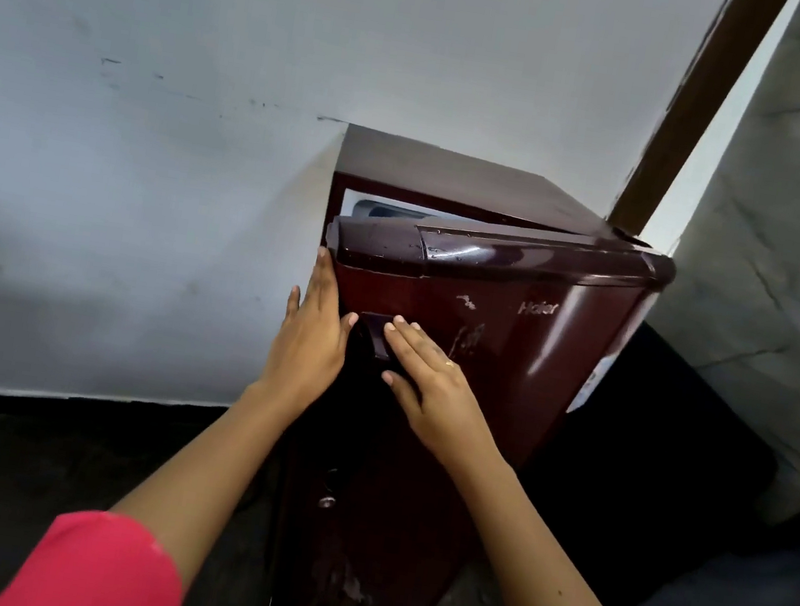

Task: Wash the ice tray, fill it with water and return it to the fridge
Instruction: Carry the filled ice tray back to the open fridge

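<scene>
Fridge (457, 181): small, boxy, glossy maroon; stood on floor (23, 480) against wall (149, 161).
Door (535, 354): rounded top, scuffed, ajar; white interior showed thru gap.
L hand (309, 341): flat on door's left edge, fingers straight, together.
R hand (432, 385): flat by handle (377, 335), fingers straight, gripping nothing.
Around: matte white wall, grey veined slab (784, 256) at right.

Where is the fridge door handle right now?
In the head view, the handle is near the middle of the frame, by the left edge of the fridge door, between the left hand and the right hand, whose fingertips touch it.
</scene>
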{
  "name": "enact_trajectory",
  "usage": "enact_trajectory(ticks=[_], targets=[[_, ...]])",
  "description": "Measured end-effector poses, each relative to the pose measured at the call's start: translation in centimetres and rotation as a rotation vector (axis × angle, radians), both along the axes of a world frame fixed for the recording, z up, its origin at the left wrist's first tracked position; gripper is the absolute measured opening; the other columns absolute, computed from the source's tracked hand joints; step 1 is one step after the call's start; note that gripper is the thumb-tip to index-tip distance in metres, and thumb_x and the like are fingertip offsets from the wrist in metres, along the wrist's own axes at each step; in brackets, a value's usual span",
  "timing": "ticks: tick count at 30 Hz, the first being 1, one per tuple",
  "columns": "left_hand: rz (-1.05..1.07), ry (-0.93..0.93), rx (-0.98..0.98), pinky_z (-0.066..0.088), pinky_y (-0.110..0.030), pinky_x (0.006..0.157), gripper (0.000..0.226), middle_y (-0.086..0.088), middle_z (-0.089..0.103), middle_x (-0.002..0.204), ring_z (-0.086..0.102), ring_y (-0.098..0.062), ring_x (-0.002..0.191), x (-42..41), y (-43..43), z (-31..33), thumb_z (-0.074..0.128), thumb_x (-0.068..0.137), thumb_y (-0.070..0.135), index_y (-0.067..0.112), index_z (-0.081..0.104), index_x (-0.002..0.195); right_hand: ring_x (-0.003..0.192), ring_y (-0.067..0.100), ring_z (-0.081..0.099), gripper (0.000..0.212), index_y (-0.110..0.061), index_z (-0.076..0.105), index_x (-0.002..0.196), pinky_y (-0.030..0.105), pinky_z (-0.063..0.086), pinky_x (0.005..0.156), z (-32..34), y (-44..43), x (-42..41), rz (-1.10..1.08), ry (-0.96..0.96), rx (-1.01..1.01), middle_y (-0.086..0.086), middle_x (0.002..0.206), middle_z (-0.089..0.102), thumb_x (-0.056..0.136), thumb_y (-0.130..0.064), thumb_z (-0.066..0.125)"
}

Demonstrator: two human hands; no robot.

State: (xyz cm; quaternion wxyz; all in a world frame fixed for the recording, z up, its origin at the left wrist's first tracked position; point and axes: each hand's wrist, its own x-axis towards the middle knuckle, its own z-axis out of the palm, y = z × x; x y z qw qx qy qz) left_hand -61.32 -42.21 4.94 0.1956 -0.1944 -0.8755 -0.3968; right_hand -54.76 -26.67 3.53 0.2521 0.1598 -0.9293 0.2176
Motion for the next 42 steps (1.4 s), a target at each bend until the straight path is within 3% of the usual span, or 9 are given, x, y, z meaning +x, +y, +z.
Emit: enact_trajectory(ticks=[5,10,19,22,29,32,35,38,42], targets=[[-0.010,-0.079,0.027,0.017,-0.046,0.115,0.070,0.003,0.008,0.159,0.014,-0.035,0.143,-4.9,-0.6,-0.3,0.036,0.099,0.027,0.025,-0.014,0.148,0.133,0.022,0.042,0.052,-0.007,0.051,0.132,0.033,0.035,0.107,0.2,-0.9,-4.3,-0.005,0.108,0.066,0.010,0.137,0.052,0.089,-0.035,0.044],[-0.016,-0.077,0.082,0.036,-0.058,0.102,0.066,-0.001,0.026,0.153,0.028,-0.033,0.138,-9.0,-0.6,-0.4,0.038,0.098,0.032,0.032,-0.006,0.147,0.126,0.023,0.051,0.049,-0.008,0.058,0.125,0.031,0.039,0.101,0.0,-1.2,-8.5,-0.027,0.180,0.112,0.009,0.129,0.059,0.087,-0.036,0.046],[-0.038,-0.101,0.150,0.040,-0.056,0.099,0.061,-0.002,0.035,0.147,0.041,-0.026,0.130,-13.6,-0.1,-0.4,0.034,0.097,0.027,0.036,-0.001,0.145,0.122,0.028,0.055,0.046,-0.004,0.060,0.123,0.037,0.044,0.097,-0.2,-1.9,-13.4,-0.065,0.209,0.098,0.013,0.124,0.062,0.082,-0.025,0.062],[-0.067,-0.105,0.182,0.040,-0.055,0.099,0.059,-0.001,0.039,0.143,0.046,-0.024,0.126,-14.2,0.1,-0.7,0.033,0.097,0.028,0.039,0.001,0.145,0.120,0.027,0.057,0.045,-0.005,0.061,0.121,0.037,0.046,0.096,-0.3,-1.9,-14.1,-0.076,0.241,0.095,0.012,0.122,0.063,0.083,-0.028,0.059],[-0.145,-0.138,0.165,0.037,-0.054,0.104,0.063,-0.003,0.033,0.148,0.039,-0.022,0.131,-15.4,-0.5,-1.2,0.031,0.098,0.036,0.045,-0.012,0.144,0.121,0.021,0.056,0.050,-0.012,0.060,0.124,0.034,0.047,0.095,-0.2,-2.0,-14.1,-0.128,0.244,0.126,0.006,0.125,0.062,0.086,-0.040,0.044],[-0.066,-0.129,0.068,0.031,-0.054,0.107,0.064,-0.005,0.027,0.152,0.027,-0.029,0.139,-14.9,-0.6,-1.0,0.031,0.100,0.032,0.032,-0.010,0.148,0.123,0.019,0.054,0.049,-0.016,0.058,0.127,0.037,0.049,0.093,-0.4,-2.3,-13.8,-0.190,0.227,0.153,0.003,0.128,0.060,0.087,-0.041,0.041],[-0.021,-0.089,0.016,0.012,-0.039,0.116,0.059,-0.005,0.010,0.158,0.008,-0.025,0.145,-12.8,-0.5,-1.4,0.027,0.101,0.030,0.018,-0.003,0.150,0.126,0.022,0.051,0.049,-0.018,0.051,0.133,0.038,0.049,0.092,-1.0,-3.3,-12.9,-0.240,0.165,0.071,0.002,0.137,0.054,0.090,-0.038,0.039],[0.012,-0.039,-0.084,-0.001,-0.031,0.117,0.056,-0.007,0.005,0.159,0.001,-0.017,0.146,-10.3,-0.6,-2.5,0.023,0.102,0.028,0.010,0.001,0.150,0.136,0.021,0.039,0.051,-0.021,0.039,0.142,0.040,0.040,0.102,-1.7,-3.7,-12.3,-0.267,0.105,0.045,-0.001,0.147,0.041,0.092,-0.035,0.036],[0.060,0.037,-0.201,-0.011,-0.033,0.114,0.064,-0.004,-0.003,0.158,-0.011,-0.012,0.143,-7.6,-1.3,-4.7,0.012,0.095,0.046,0.014,-0.002,0.148,0.144,0.016,0.019,0.057,-0.024,0.024,0.147,0.037,0.019,0.114,-2.9,-3.5,-9.6,-0.350,0.024,0.084,-0.003,0.153,0.029,0.094,-0.045,0.030]])
